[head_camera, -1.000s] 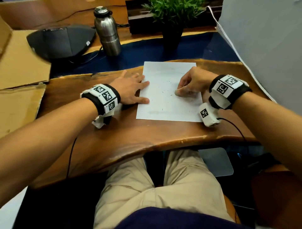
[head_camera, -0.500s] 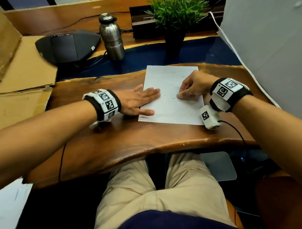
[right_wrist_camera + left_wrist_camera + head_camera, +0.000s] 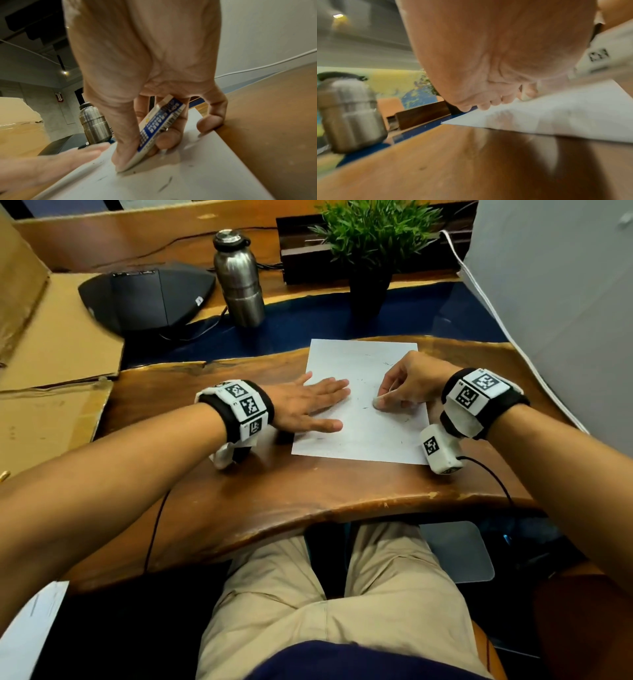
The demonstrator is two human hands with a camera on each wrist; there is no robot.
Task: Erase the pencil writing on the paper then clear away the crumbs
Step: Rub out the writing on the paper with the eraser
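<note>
A white sheet of paper (image 3: pixel 363 433) lies on the wooden desk (image 3: pixel 274 494), with dark eraser crumbs (image 3: pixel 364 407) scattered over it. My right hand (image 3: pixel 407 386) pinches a white eraser (image 3: pixel 154 129) in a blue sleeve between thumb and fingers, its tip pressed on the paper (image 3: pixel 154 182) near the middle. More crumbs (image 3: pixel 164 185) lie near the eraser tip. My left hand (image 3: pixel 308 409) lies flat, fingers straight, on the paper's left part. In the left wrist view the left hand (image 3: pixel 488 67) rests palm down over the paper (image 3: pixel 556 119).
A steel bottle (image 3: pixel 238 278) and a dark speaker device (image 3: pixel 147 296) stand at the back left, a potted plant (image 3: pixel 373 251) behind the paper. Cardboard (image 3: pixel 51 344) lies at the left, a white panel (image 3: pixel 565 302) at the right. A wrist cable (image 3: pixel 493 477) trails off the desk's front edge.
My left hand slid right, further onto the paper, and its fingers straightened flat. My right hand stayed at the paper's middle right with the eraser.
</note>
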